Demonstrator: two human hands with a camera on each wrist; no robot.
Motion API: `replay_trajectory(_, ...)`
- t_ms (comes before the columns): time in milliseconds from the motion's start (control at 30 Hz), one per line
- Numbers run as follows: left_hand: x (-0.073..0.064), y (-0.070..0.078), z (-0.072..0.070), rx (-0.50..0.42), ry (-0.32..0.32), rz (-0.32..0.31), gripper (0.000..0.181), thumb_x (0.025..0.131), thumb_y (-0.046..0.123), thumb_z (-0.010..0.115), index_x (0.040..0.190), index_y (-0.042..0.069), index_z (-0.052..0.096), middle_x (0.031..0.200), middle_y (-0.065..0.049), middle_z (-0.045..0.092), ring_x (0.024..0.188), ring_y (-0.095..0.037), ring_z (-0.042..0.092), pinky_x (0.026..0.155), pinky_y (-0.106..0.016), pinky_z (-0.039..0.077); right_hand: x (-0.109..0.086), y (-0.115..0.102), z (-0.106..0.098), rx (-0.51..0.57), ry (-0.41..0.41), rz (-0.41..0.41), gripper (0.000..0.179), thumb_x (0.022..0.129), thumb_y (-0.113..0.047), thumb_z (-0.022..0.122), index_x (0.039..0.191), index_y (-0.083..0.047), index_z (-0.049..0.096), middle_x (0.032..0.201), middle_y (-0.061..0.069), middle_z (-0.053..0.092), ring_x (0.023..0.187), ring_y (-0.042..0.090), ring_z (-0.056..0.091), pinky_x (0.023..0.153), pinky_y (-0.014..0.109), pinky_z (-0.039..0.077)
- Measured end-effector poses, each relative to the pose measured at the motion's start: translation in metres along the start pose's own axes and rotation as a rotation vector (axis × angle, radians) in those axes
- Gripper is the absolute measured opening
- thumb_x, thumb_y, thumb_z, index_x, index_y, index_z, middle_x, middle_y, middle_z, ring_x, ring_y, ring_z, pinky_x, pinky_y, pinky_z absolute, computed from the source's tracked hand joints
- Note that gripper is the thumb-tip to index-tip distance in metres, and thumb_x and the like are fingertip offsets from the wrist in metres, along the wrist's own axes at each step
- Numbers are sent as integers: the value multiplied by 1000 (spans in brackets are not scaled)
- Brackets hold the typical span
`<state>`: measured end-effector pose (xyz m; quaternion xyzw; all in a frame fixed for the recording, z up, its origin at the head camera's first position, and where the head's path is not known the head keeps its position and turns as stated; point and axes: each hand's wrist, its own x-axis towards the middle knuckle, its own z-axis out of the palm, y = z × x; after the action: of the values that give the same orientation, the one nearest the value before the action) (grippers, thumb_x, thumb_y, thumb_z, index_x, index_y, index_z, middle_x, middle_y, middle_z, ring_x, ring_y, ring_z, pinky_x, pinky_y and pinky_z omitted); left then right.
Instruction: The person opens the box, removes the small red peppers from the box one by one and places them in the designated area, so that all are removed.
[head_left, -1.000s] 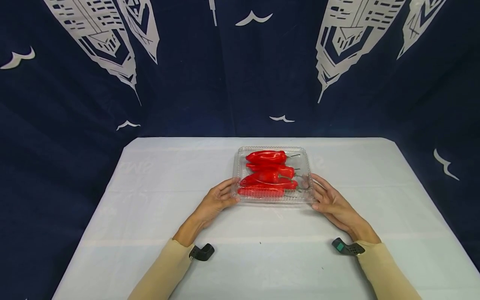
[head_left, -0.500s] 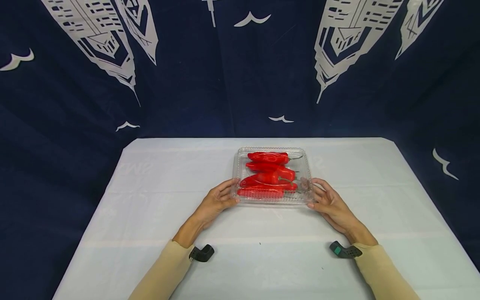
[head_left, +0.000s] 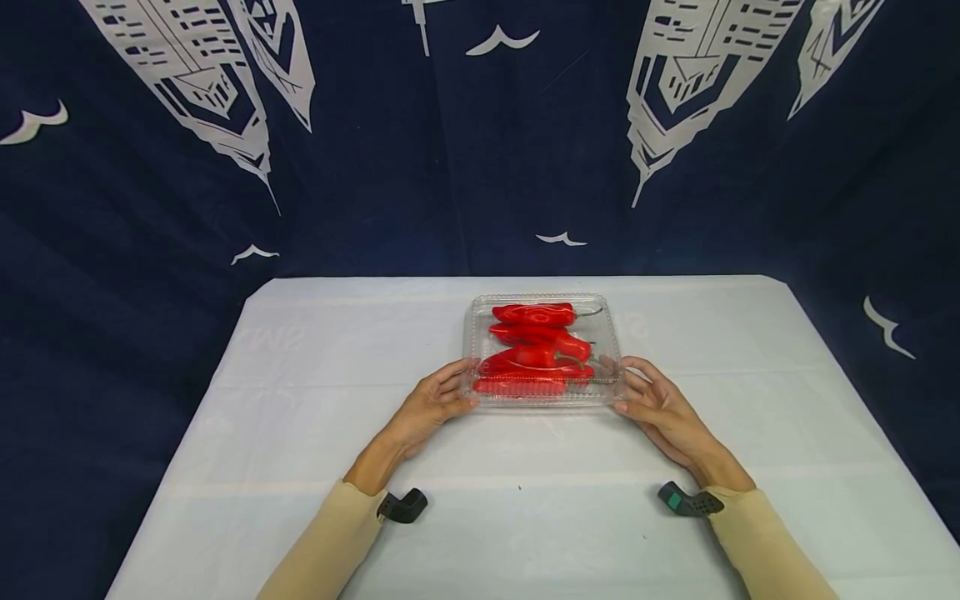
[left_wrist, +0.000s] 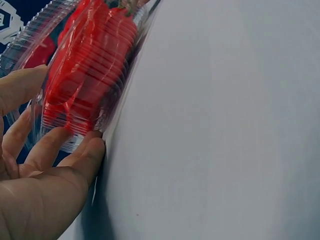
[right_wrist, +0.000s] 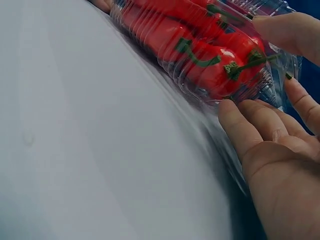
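Note:
A clear plastic clamshell box (head_left: 555, 402) with ridged walls and a closed lid lies before me. Inside are several long red peppers (head_left: 534, 315), their green stems pointing right. My left hand (head_left: 431, 407) grips the left end, thumb and fingers spread around its corner. At the opposite end my right hand (head_left: 663, 410) holds the box the same way. From the left wrist, the fingertips (left_wrist: 92, 150) press on the box's end wall near the table. In the right wrist view, green pepper stems (right_wrist: 200, 60) show through the plastic beside the fingertips (right_wrist: 227, 107).
A white-covered table (head_left: 300, 500) stretches out under the hands. Behind it hangs a dark blue cloth (head_left: 517, 167) printed with white buildings and birds. Black cameras (head_left: 402, 506) sit on both wrists, below beige sleeves (head_left: 322, 542).
My right hand has shifted slightly left and nearer along the box's right end. The peppers inside have slid a little. My left hand stays almost in place.

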<state>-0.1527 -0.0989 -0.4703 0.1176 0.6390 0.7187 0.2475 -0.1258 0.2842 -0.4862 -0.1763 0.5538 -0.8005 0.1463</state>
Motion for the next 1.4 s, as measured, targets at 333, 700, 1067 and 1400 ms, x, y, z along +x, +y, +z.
replay_trajectory(333, 0, 0, 0, 3, -7, -10, 68, 94, -3, 63, 155, 12, 35, 158, -13, 39, 145, -29, 39, 106, -26, 46, -3, 3, -1, -26, 16, 14, 52, 94, 16, 50, 138, -8, 40, 131, 1, 57, 109, 9, 65, 90, 23, 55)
replay_trajectory(700, -1, 0, 1, -3, -4, -6, 68, 94, -3, 64, 154, 13, 37, 157, -14, 40, 144, -30, 41, 105, -26, 47, -5, 6, 1, -49, 38, -39, 42, 95, 16, 49, 132, -2, 49, 122, 2, 61, 107, 9, 63, 90, 21, 54)
replay_trajectory(1067, -1, 3, 1, 31, 3, -24, 65, 95, 1, 64, 153, 13, 39, 161, -15, 33, 149, -34, 32, 112, -37, 41, 0, 1, 2, -170, 28, -61, 25, 101, 7, 46, 123, 16, 54, 134, 6, 58, 130, 11, 56, 103, 28, 49)
replay_trajectory(1400, -2, 3, 2, 33, 16, -30, 63, 95, 2, 65, 152, 17, 42, 160, -14, 33, 148, -34, 34, 111, -37, 43, 0, 1, 0, -136, 18, -70, 26, 101, 8, 46, 125, 19, 48, 132, 11, 59, 132, 16, 55, 103, 32, 49)
